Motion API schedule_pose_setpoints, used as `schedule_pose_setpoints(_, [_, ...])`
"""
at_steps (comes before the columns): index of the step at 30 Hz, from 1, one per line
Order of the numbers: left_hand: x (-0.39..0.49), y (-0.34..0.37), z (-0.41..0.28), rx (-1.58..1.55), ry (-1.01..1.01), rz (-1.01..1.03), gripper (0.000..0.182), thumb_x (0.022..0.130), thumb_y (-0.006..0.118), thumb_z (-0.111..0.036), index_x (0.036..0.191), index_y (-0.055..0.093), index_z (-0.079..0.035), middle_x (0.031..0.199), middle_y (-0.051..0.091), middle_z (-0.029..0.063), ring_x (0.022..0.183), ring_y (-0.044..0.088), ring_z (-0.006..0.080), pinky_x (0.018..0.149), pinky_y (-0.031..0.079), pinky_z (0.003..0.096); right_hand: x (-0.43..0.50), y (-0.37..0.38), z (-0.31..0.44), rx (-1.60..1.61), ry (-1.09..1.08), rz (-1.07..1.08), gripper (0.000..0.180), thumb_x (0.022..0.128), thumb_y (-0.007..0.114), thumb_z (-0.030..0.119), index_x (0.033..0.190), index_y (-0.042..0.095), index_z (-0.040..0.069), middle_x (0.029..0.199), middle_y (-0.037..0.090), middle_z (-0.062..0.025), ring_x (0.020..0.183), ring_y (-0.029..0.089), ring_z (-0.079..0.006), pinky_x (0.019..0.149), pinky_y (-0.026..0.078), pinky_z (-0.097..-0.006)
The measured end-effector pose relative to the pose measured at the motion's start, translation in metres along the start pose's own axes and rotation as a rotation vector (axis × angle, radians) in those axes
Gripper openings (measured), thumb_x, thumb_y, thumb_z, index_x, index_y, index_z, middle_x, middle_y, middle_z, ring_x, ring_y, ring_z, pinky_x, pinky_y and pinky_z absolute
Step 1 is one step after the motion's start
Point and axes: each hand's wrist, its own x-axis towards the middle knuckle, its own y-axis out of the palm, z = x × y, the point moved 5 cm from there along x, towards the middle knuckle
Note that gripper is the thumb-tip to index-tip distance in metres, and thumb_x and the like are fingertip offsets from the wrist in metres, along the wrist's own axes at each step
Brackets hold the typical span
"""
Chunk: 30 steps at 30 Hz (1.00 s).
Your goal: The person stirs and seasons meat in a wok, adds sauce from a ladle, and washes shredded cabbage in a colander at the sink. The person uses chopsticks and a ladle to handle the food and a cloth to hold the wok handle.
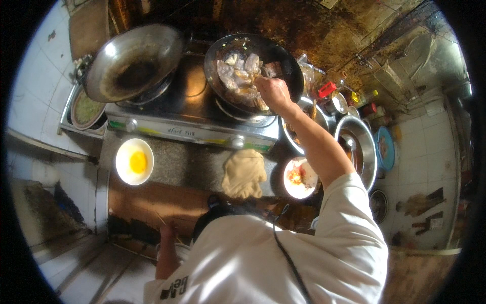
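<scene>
My right hand (pixel 274 93) is closed over the near right part of a dark wok (pixel 294 76) holding pieces of food (pixel 243 72); what its fingers grip is hidden or too small to tell. The wok rests on the right burner of a two-burner gas stove (pixel 190 131). Low at the left, beside my body, my left hand (pixel 169 231) is closed around a thin stick (pixel 160 217), perhaps a chopstick. A larger metal wok (pixel 159 41) sits tilted over the left burner. Below the stove lie a white bowl (pixel 121 163) with egg yolk and a crumpled tan cloth (pixel 244 173).
Right of the cloth stands a white bowl (pixel 300 194) with chopped red food. Beyond my right arm are a steel basin (pixel 371 152) with a ladle, a blue basin (pixel 391 152) and several bottles. At the far left is a pot (pixel 88 110) with greenish contents. A tiled wall flanks the left side.
</scene>
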Motion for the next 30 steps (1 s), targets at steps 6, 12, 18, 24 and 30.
schedule_pose_setpoints(6, [0.001, 0.003, -0.002, 0.007, 0.054, 0.034, 0.017, 0.091, 0.065, -0.016, 0.101, 0.065, -0.003, 0.081, 0.064, 0.0101, 0.063, 0.06, 0.0236, 0.048, 0.046, 0.0349, 0.0, -0.001, 0.002, -0.062, -0.016, 0.011, 0.013, 0.092, 0.058, 0.014, 0.084, 0.065, 0.006, 0.076, 0.065, -0.019, 0.069, 0.063, -0.0403, 0.06, 0.051, -0.0474])
schedule_pose_setpoints(12, [0.006, 0.006, -0.004, 0.078, 0.04, 0.037, 0.015, 0.092, 0.06, -0.024, 0.1, 0.06, -0.01, 0.076, 0.059, 0.0072, 0.059, 0.055, 0.0208, 0.045, 0.045, 0.0336, 0.001, -0.009, 0.006, -0.038, 0.068, 0.073, 0.015, 0.092, 0.059, 0.015, 0.084, 0.066, 0.005, 0.077, 0.066, -0.0185, 0.072, 0.066, -0.0391, 0.062, 0.052, -0.0464])
schedule_pose_setpoints(18, [0.008, -0.005, -0.001, 0.049, 0.015, -0.005, 0.013, 0.087, 0.065, -0.013, 0.093, 0.065, -0.002, 0.077, 0.061, 0.0112, 0.059, 0.059, 0.0233, 0.049, 0.048, 0.0362, 0.004, -0.038, 0.013, -0.041, 0.118, -0.055, 0.016, 0.092, 0.062, 0.02, 0.096, 0.072, 0.008, 0.087, 0.07, -0.0175, 0.079, 0.069, -0.0373, 0.069, 0.056, -0.0437])
schedule_pose_setpoints(24, [0.016, -0.001, -0.002, 0.213, 0.244, 0.187, 0.013, 0.089, 0.065, -0.017, 0.095, 0.065, -0.006, 0.082, 0.062, 0.0078, 0.065, 0.06, 0.0204, 0.051, 0.048, 0.0346, -0.007, -0.04, 0.008, -0.043, 0.123, -0.099, 0.017, 0.091, 0.061, 0.017, 0.1, 0.073, 0.008, 0.088, 0.07, -0.0198, 0.081, 0.07, -0.0368, 0.069, 0.056, -0.044])
schedule_pose_setpoints(30, [0.017, -0.003, 0.003, 0.035, -0.002, 0.328, 0.02, 0.093, 0.06, -0.029, 0.092, 0.065, -0.01, 0.085, 0.063, 0.0032, 0.066, 0.059, 0.0193, 0.058, 0.049, 0.0327, -0.041, -0.051, -0.054, 0.851, 0.821, -0.282, 0.017, 0.095, 0.061, 0.011, 0.103, 0.067, -0.002, 0.079, 0.071, -0.0116, 0.063, 0.064, -0.0137, 0.053, 0.05, -0.0269])
